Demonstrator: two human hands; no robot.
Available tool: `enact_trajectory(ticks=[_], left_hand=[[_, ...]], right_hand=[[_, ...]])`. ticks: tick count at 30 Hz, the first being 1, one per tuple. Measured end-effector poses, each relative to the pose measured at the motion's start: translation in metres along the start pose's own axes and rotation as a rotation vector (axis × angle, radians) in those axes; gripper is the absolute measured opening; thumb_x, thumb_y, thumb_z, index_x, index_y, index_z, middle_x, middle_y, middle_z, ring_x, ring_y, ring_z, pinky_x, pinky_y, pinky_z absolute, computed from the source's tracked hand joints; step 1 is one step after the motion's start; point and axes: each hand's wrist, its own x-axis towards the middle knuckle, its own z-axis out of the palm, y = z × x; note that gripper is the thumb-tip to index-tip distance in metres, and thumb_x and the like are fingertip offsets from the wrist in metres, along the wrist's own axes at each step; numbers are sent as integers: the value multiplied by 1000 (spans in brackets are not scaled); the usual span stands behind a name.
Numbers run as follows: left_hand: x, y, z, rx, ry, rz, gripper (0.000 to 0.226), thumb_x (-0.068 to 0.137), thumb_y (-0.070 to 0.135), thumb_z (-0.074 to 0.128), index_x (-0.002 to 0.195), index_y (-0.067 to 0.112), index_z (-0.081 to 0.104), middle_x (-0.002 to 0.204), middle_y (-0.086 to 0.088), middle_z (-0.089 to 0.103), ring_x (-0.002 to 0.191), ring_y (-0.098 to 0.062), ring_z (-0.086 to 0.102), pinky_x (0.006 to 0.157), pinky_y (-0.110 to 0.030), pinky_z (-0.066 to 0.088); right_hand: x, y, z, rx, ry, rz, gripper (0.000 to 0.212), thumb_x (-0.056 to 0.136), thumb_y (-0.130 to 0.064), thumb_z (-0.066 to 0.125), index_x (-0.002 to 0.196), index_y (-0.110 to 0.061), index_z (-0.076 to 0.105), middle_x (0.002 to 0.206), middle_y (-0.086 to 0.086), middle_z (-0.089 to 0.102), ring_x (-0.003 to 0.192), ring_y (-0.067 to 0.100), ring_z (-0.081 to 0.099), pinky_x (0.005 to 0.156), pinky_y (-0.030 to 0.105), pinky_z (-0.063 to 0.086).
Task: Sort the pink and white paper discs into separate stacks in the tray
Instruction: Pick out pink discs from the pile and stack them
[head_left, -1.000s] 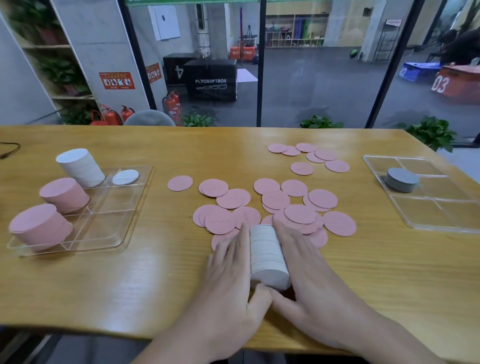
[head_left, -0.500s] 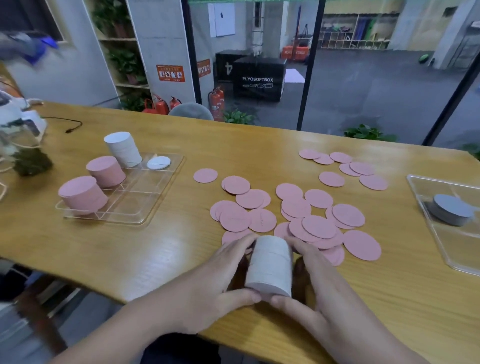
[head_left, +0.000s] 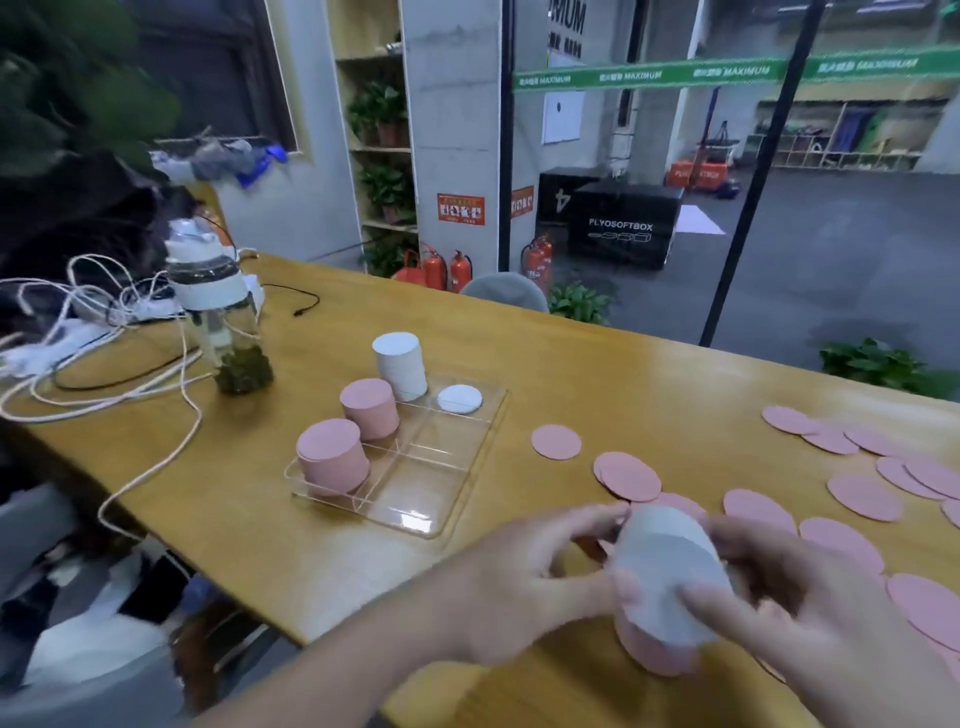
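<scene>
Pink stacks (head_left: 332, 462): 2 in tray (head_left: 467, 467), white stacks (head_left: 400, 371): 1

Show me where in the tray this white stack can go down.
The clear tray has bare compartments along its near-right side, below the lone white disc. Its left side is crowded: two pink stacks and the tall white stack. Both hands hold the white stack.
</scene>
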Motion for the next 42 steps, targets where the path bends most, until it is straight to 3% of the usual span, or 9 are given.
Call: enact_trajectory(ticks=[2,4,5,8,18,26,33,36,42], left_hand=[[17,-21,-34,-27,198,-23,44,102,68,62,143,53,62,136,36,65,117,8,62,96,-22,46],[42,-44,-74,-42,499,-61,43,100,74,56,129,45,70,130,32,67,110,8,63,101,-36,52],[54,-54,-91,-53,605,-92,40,101,68,56,122,38,71,125,27,69,108,4,64,106,-46,52],[82,-82,-117,29,777,-215,39,110,40,57,146,26,63,129,14,69,118,-6,63,102,-34,48],[126,-135,-141,260,816,-374,51,105,41,66,144,15,46,138,-1,56,126,-24,56,98,-40,49],[136,-148,-145,368,921,-428,33,104,30,70,122,14,47,113,-6,70,107,-27,69,90,-42,55],[134,-147,-148,415,924,-444,28,104,31,74,108,15,51,91,0,71,86,-21,69,70,-36,47],[126,-136,-150,441,903,-436,27,102,36,75,85,21,59,74,6,67,73,-16,64,62,-37,45],[110,-79,-109,338,842,-171,20,104,39,65,87,29,60,75,9,69,72,-7,65,65,-34,51]], right_hand=[[54,-26,12,161,3,-41,9,92,-49,81,85,-43,84,75,-1,74,67,17,64,67,26,44],[121,-48,32,191,-44,56,44,89,-62,80,69,-23,72,66,-3,58,57,17,44,63,26,35],[155,-51,42,257,-46,83,50,82,-68,82,74,-19,74,68,0,52,61,18,39,67,34,33],[247,-52,81,375,-11,155,76,71,-68,85,102,1,80,78,4,56,66,20,39,63,38,32],[365,-45,137,158,-254,253,74,68,-72,81,110,-12,82,85,-2,63,73,19,50,64,34,37],[385,-45,134,38,-448,265,56,89,-65,73,120,-18,78,106,-2,78,85,17,61,76,35,43],[391,-42,133,25,-357,218,59,97,-58,73,119,-3,76,100,9,79,80,20,73,70,32,56],[379,-41,129,-20,-217,165,69,90,-72,74,110,-5,77,104,8,82,85,18,83,85,37,68],[308,-35,80,71,-130,62,59,98,-70,67,114,-15,80,109,2,83,93,16,82,89,39,67]])
